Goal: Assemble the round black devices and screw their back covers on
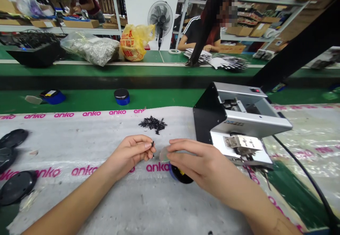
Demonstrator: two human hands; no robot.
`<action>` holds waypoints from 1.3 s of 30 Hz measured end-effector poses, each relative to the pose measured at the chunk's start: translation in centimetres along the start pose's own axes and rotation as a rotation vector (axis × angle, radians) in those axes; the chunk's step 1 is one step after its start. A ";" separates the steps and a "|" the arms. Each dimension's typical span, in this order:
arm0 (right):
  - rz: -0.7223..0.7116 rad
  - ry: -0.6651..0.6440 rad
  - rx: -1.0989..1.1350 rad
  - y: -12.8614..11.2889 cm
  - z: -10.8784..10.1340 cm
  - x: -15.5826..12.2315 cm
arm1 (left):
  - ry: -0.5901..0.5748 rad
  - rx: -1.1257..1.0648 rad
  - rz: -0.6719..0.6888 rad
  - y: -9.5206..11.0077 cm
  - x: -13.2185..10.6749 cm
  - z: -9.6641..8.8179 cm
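Between thumb and forefinger of my left hand (132, 150) is a small black piece (152, 144), held over the covered table. My right hand (202, 160) faces it from the right, its fingers closed on a thin, pale, see-through piece (164, 154) with a rounded edge. Partly hidden under the right hand sits a round blue and black container (183, 177) with something yellow in it. A heap of small black pieces (153, 123) lies just beyond my hands.
A silver and black bench machine (239, 121) with a black cable (302, 171) stands at the right. Round black discs (18, 187) lie at the left edge. Two blue tubs (122, 97) sit farther back. Bags (91, 47) line the green bench behind, where co-workers are.
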State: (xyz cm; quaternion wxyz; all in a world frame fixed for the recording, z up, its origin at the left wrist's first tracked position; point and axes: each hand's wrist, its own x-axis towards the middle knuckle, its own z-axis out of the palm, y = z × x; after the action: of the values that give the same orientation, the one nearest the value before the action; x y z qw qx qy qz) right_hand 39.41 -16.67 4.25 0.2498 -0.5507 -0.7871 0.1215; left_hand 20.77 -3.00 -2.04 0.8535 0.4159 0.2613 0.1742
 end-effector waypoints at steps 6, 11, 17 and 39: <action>0.002 0.135 0.175 -0.1 0.5 0.0 | -0.084 0.050 -0.017 0.1 0.0 0.2; -0.016 0.140 0.195 0.3 1.0 0.0 | -0.112 0.035 -0.036 0.2 0.0 0.1; -0.049 0.174 0.178 0.6 1.1 0.3 | -0.131 0.022 -0.030 0.1 -0.1 -0.1; 0.046 0.069 -0.059 0.5 1.4 0.1 | 0.018 0.296 0.241 -0.6 -0.7 1.3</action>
State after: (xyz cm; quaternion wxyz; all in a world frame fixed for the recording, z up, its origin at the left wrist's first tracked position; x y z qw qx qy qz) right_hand 39.09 -16.25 2.84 0.2576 -0.5797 -0.7684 0.0849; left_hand 21.04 -4.52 -1.63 0.7536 0.5636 0.2400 0.2384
